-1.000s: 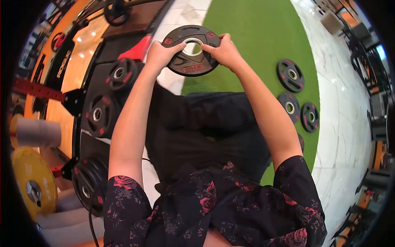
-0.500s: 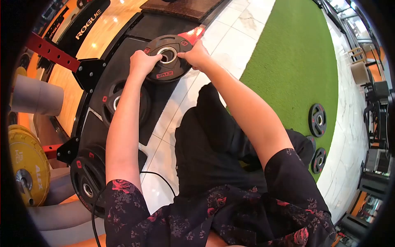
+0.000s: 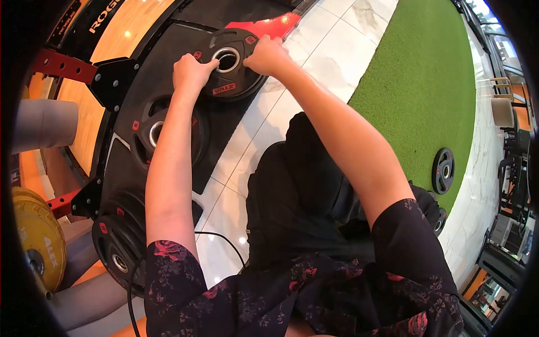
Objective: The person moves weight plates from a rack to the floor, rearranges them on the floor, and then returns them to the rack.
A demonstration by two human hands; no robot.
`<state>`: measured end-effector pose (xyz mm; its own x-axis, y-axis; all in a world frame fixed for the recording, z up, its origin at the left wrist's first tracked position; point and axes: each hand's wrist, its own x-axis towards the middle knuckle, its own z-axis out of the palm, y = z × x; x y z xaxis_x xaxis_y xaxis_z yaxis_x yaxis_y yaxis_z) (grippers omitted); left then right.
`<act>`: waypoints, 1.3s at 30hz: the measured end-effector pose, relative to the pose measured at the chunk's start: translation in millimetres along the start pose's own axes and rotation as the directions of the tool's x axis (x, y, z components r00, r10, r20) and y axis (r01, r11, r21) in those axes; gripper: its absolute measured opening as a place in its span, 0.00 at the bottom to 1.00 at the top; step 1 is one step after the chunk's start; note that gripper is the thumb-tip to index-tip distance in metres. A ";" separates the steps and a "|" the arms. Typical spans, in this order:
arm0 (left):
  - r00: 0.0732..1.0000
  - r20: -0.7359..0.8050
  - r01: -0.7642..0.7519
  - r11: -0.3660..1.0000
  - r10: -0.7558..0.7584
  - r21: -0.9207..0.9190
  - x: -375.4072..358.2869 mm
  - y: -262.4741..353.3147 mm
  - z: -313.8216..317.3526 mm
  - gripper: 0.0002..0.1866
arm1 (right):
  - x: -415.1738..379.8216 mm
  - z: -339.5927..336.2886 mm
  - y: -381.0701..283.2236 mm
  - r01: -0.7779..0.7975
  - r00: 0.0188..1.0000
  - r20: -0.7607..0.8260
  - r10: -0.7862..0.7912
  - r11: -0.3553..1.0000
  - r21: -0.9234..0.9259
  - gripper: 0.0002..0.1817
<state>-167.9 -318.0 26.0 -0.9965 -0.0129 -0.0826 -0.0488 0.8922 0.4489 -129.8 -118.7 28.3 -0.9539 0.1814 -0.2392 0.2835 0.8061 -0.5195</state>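
Note:
A black weight plate (image 3: 233, 81) with red markings and a silver center ring is gripped from both sides. My left hand (image 3: 192, 73) closes on its left part, thumb at the edge of the center hole. My right hand (image 3: 268, 57) closes on the right part, thumb beside the ring and the other fingers hidden. Another dark edge shows just below the plate's lower rim. Nearer to me, under my left forearm, a second black plate (image 3: 147, 121) lies on the black mat (image 3: 222, 137), partly covered by the arm.
A glossy red piece (image 3: 275, 25) lies beyond the plate. Black plates (image 3: 115, 241) are stacked lower left, beside yellow plates (image 3: 42, 238) on a bar. Red rack beams (image 3: 64, 66) stand left. Another black plate (image 3: 443, 168) rests on green turf (image 3: 410, 95). A black cable (image 3: 222, 238) crosses the tiles.
The view has shifted slightly. Both hands still hold the plate, which sits a little higher in view, and more of the red piece behind it now shows.

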 end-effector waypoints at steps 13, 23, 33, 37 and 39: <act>0.975 -0.172 -0.147 0.988 0.139 -0.039 -32.1 30.4 15.3 0.43 | -4.9 -16.6 19.3 0.064 0.989 -0.138 -0.051 0.994 0.086 0.41; 0.910 -0.067 -0.410 0.859 0.410 -0.307 -116.8 175.5 46.5 0.37 | -129.6 -124.0 152.3 -0.083 0.939 -0.302 0.167 0.959 0.271 0.36; 0.613 0.295 -0.553 0.665 0.733 -0.502 -328.2 393.7 141.8 0.37 | -362.1 -202.5 367.9 -0.328 0.722 -0.463 0.514 0.843 0.426 0.39; 0.439 0.431 -0.545 0.615 0.788 -0.570 -436.8 440.7 168.5 0.37 | -472.0 -208.0 436.5 -0.474 0.566 -0.475 0.674 0.737 0.482 0.38; 0.336 0.503 -0.523 0.602 0.796 -0.603 -487.1 457.9 185.1 0.38 | -527.6 -205.4 454.0 -0.526 0.499 -0.436 0.749 0.661 0.534 0.38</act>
<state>307.8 180.3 107.2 -0.3393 0.9333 -0.1179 0.4509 0.2714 0.8503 482.0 267.3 87.2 -0.3063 0.9399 -0.1508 0.7421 0.1366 -0.6562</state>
